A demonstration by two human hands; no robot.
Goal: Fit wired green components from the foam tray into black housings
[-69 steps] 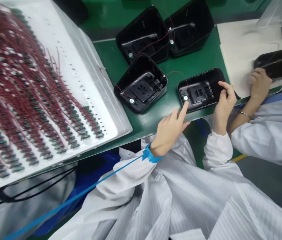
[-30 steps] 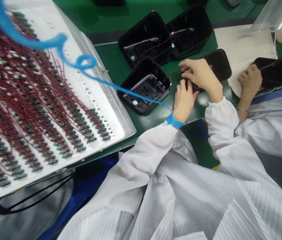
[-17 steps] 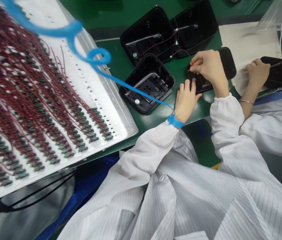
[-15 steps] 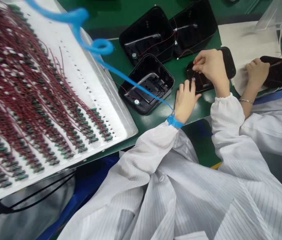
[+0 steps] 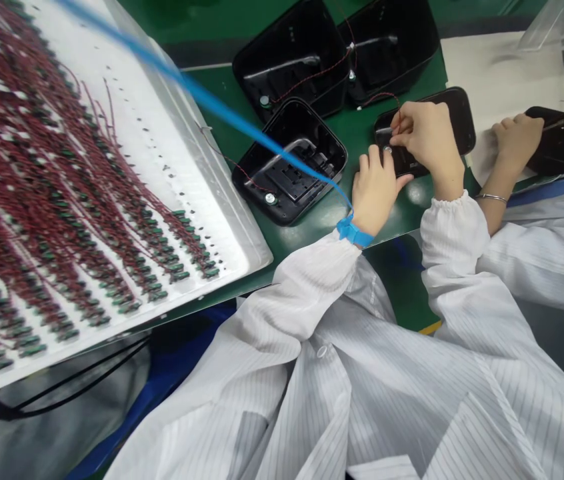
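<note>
A shallow black plastic housing lies on the green bench under both my hands. My left hand, fingers stretched out and thumb apart, rests at its near left edge. Its fingertips are by a small round silvery part. Above the housing, my right hand is closed in a pinch on a thin red wire; its far end, with a white connector, lies on the bench. A blue wrist strap circles my left wrist, its coiled cord stretching to the upper left.
A white foam tray at left holds rows of small green boards with red wires. Deeper black housings with wired round parts stand left of my hands. A co-worker's hand is on another black housing at right.
My right hand has shifted slightly right and lower, its pinch now closer to the housing. My left hand has edged right. The blue cord is pulled straighter.
</note>
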